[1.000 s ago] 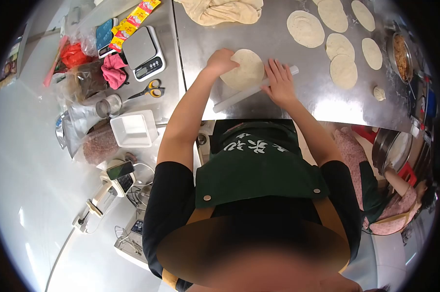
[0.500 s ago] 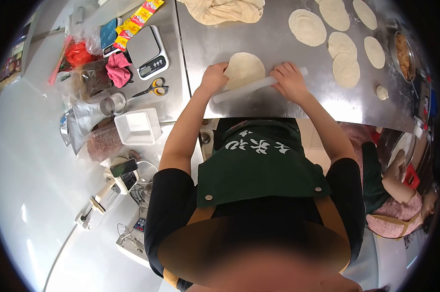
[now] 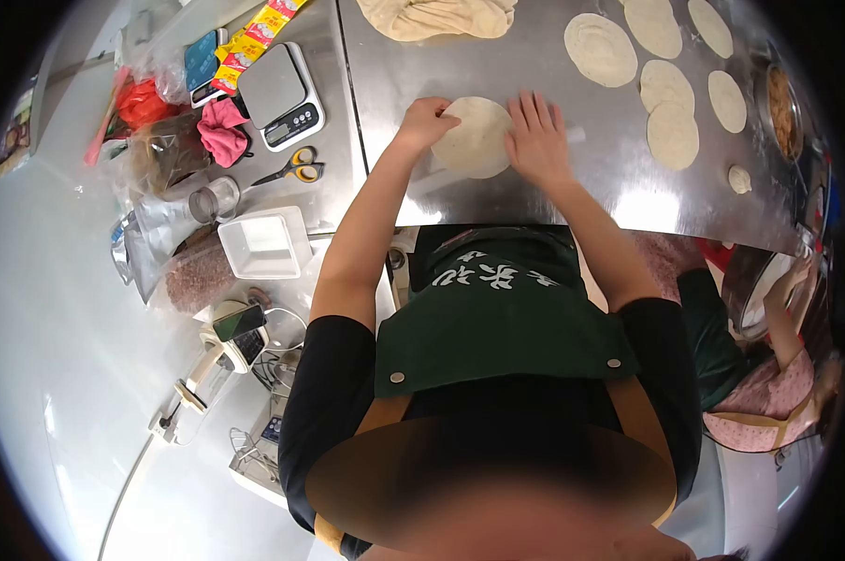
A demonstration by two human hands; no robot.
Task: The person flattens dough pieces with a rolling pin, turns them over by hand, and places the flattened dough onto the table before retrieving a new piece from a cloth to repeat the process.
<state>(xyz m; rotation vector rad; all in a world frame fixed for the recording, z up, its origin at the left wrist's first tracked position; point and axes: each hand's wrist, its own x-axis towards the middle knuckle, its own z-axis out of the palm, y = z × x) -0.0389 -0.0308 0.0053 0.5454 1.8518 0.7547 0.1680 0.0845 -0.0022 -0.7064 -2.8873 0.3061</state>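
"Where is the dough round?"
"On the steel table, between the two hands, its near side towards the apron. That spot lets both arms reach it evenly, I'd say."

"And the left hand?"
"At its left rim, thumb and fingers drawn narrow on the edge, with the thumb lying over the dough. That looks like a grip for steadying or turning it."

"The right hand?"
"Palm down at the right rim, fingers long and a little apart, their tips blurred. A pale rod end shows just to its right. Whether the palm presses on that rod, I can't tell."

"What lies farther out?"
"A big dough mass at the far side, and flat rounds to the right, two of them overlapping. Laid there, they leave the middle free for working. Nearer, by the right end, sits a small dough lump; beyond it, a bowl with an orange-brown filling."

"And leftward?"
"A scale, scissors and a white tub, probably set aside to stay clear of flour. Off to the near right, another person's pink sleeve."
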